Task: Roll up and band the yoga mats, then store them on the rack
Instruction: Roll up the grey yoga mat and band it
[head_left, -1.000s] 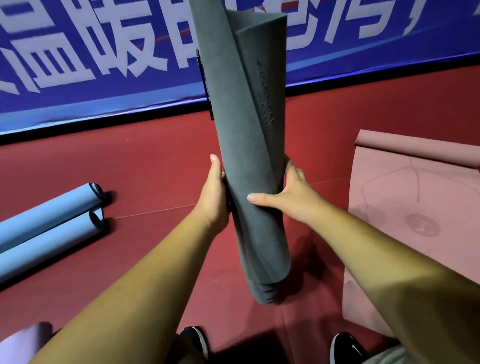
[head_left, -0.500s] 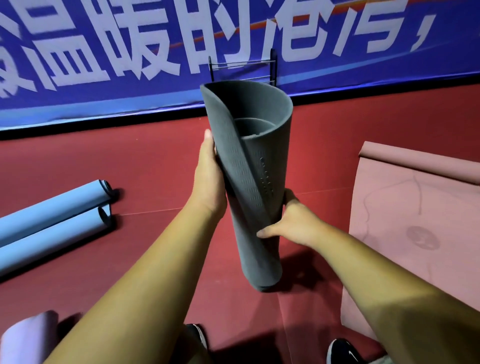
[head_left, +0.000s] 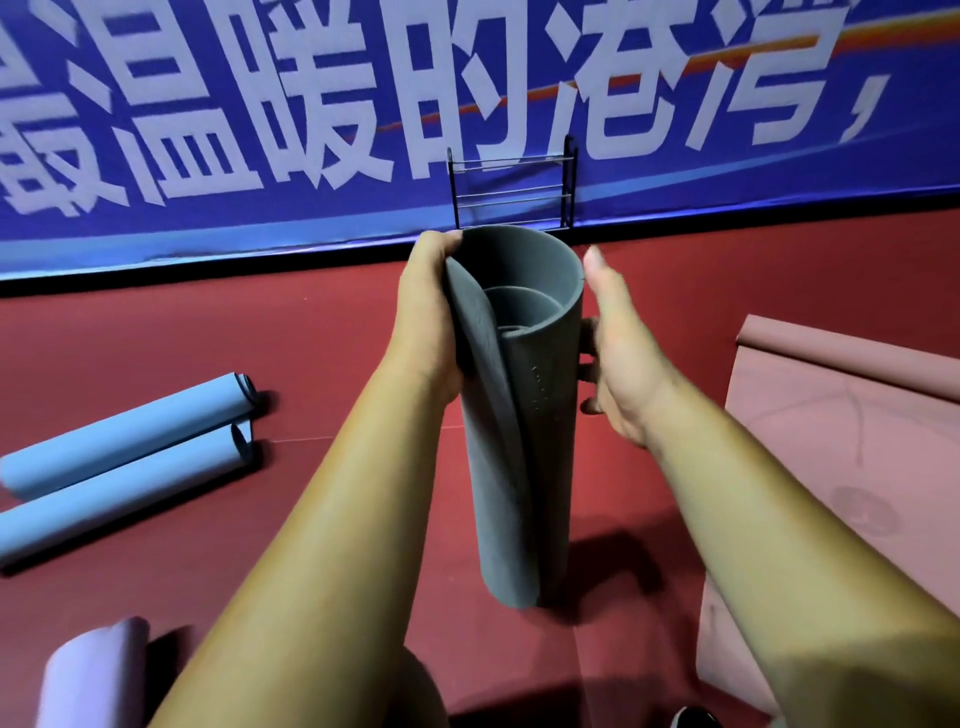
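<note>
1. The grey mat (head_left: 540, 441) is no longer lifted and tilted; it stands on end on the floor (head_left: 311, 364), before the rack (head_left: 511, 192).
2. My left hand (head_left: 428, 322) has climbed, and its fingers clasp the top rim.
3. My right hand (head_left: 618, 353) has eased, fingers slack against the side.
4. The roll looks loose, so I would tighten it before banding.

single head view, wide-angle, looking forward-down at floor (head_left: 156, 338); banner (head_left: 727, 171) ahead, probably near.

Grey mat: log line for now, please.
grey mat upright, loosely rolled; left hand grips rim; right hand touches side; rack behind
</note>
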